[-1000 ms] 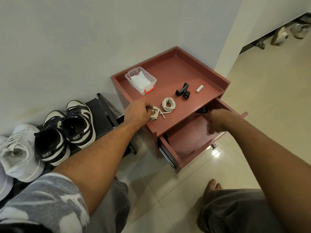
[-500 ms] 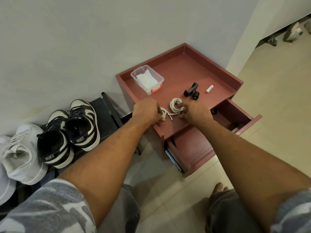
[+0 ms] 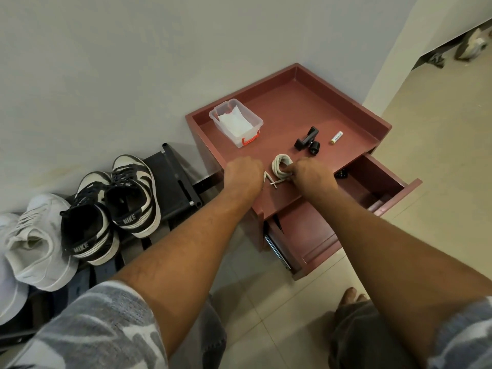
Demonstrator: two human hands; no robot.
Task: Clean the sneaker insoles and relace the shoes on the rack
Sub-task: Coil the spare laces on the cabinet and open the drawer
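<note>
Two coiled white laces lie near the front edge of the red cabinet top. My right hand pinches the right lace coil. My left hand is curled over the left lace; only that lace's loose ends show beside my knuckles. A black-and-white pair of sneakers stands on the black rack to the left, with a white sneaker beside it.
A clear plastic box with white cloth, a black clamp and a battery sit on the cabinet top. The cabinet's drawer stands open to the right. My bare foot rests on the tiled floor below.
My right hand left the open drawer and came up to the cabinet top, taking hold of the right lace coil. My left hand stayed on the left lace.
</note>
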